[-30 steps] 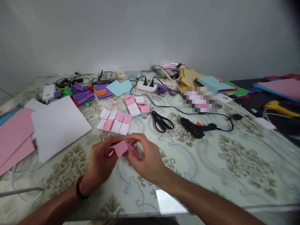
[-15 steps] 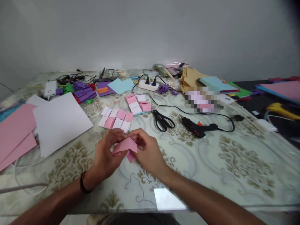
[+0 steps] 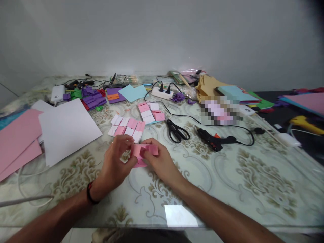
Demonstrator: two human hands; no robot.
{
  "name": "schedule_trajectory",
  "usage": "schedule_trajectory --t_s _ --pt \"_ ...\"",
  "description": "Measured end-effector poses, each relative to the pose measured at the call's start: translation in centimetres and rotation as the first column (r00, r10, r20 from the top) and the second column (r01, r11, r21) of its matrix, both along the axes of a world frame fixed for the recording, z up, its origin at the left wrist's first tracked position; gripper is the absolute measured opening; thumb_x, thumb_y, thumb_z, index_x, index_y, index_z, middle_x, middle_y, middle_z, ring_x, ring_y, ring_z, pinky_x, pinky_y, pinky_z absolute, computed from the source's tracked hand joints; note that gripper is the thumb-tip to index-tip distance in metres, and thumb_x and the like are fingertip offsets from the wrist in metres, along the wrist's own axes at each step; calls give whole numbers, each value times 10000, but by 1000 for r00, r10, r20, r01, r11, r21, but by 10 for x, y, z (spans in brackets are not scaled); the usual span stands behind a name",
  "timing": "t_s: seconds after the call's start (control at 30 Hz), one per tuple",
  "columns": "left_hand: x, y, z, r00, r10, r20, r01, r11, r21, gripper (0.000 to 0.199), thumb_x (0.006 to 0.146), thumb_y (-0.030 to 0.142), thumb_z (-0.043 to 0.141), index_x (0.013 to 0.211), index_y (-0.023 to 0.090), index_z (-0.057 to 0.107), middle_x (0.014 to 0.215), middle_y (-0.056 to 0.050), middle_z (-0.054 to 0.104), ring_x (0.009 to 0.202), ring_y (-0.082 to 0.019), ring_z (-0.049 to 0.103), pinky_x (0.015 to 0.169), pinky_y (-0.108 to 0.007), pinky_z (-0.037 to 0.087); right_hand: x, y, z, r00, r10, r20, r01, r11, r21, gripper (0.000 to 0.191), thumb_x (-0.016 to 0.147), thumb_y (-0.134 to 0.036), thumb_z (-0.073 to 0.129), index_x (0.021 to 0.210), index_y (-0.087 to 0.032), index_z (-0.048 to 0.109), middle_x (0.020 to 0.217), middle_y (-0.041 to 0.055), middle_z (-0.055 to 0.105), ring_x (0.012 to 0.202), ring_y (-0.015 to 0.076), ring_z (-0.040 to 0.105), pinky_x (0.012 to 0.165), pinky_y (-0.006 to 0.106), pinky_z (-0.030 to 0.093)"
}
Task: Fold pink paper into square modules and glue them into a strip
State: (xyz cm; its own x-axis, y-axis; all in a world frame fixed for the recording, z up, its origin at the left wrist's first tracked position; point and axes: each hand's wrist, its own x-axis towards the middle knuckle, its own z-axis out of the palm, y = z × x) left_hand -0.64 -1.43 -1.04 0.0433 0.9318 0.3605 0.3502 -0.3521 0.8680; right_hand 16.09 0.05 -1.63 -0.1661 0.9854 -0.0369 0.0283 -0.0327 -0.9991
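Observation:
Between both hands, above the patterned table, is a partly folded piece of pink paper (image 3: 138, 151). My left hand (image 3: 118, 160) pinches its left edge between thumb and fingers. On the other side my right hand (image 3: 157, 158) grips it, the thumb lying on the paper's face and the fingers behind. Just beyond the hands lies a block of folded pink and white paper pieces (image 3: 126, 127). A smaller block of pink and white folded pieces (image 3: 150, 112) rests behind it. Black-handled scissors (image 3: 177, 131) lie to the right of these.
A black glue gun (image 3: 215, 138) with a cord lies right of the scissors. White sheets (image 3: 69, 131) and pink sheets (image 3: 19, 141) are at left. Farther back are purple folded papers (image 3: 93, 99), a white power strip (image 3: 162, 93) with plugs, and brown paper (image 3: 209, 87).
The pink paper has turned from a peaked fold to a flatter piece facing me. My right thumb has come onto its face. The view has shifted slightly.

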Motion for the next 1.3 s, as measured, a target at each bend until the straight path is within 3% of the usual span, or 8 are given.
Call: schedule_trajectory --t_s 0.17,0.3,0.53,0.8,0.9,1.03,1.17,1.3 --pt "-4 6 0 987 -34 157 57 988 -145 278 875 192 700 1135 199 601 1059 -59 720 916 -156 736 831 -276 618 1 1 -1 1000 2 23 -3 1000 19 128 826 -306 642 901 -202 634 790 -21 632 721 168 577 693 290 477" --pt "-7 8 -2 993 -41 109 65 972 -225 271 944 248 653 1210 195 653 1020 -59 765 842 -153 747 750 -254 612 -1 2 -9 998 -54 -41 58 992 108 211 817 -257 676 1015 -218 614 777 -33 629 718 162 610 724 295 517" --pt "-3 3 6 991 -40 125 55 991 -118 135 854 155 669 981 186 637 903 -25 740 796 -137 733 706 -212 588 -5 -10 -7 996 -60 -67 75 965 251 300 811 -148 704 1076 -238 596 827 -26 676 772 159 671 755 289 547" --pt "-2 -16 5 999 -25 32 21 992 121 180 897 137 676 1032 221 591 900 -20 695 777 -142 711 680 -234 586 -2 -24 -11 990 -114 -89 141 891 431 433 770 -177 810 1132 -267 590 937 1 695 830 177 694 769 294 541" --pt "-4 -25 -1 999 -49 11 45 976 212 326 871 141 736 1113 254 549 993 -59 709 887 -203 724 714 -303 600 -1 -30 -7 989 -91 -114 132 894 428 481 772 -190 801 1185 -275 571 950 14 694 833 195 696 752 307 540" --pt "-6 -32 -4 989 -150 21 138 950 281 468 852 40 714 1174 309 507 1026 -43 701 908 -203 717 708 -327 586 -1 -34 2 995 3 -102 36 925 378 359 818 -174 709 1153 -270 622 966 29 706 855 211 697 721 312 544" --pt "-10 -34 -3 983 -181 26 166 941 295 517 833 16 718 1202 325 528 1016 -37 704 866 -193 710 700 -332 589 -1 -38 8 988 23 -151 40 918 395 308 803 -149 748 1066 -278 652 945 15 697 819 189 670 692 284 534" --pt "-12 -38 -4 981 -164 99 133 955 266 417 869 86 707 1167 317 531 1001 -45 696 869 -206 715 711 -353 603 0 -44 7 986 -42 -164 107 907 408 346 828 -175 782 1116 -296 631 960 26 686 817 189 665 683 283 546"
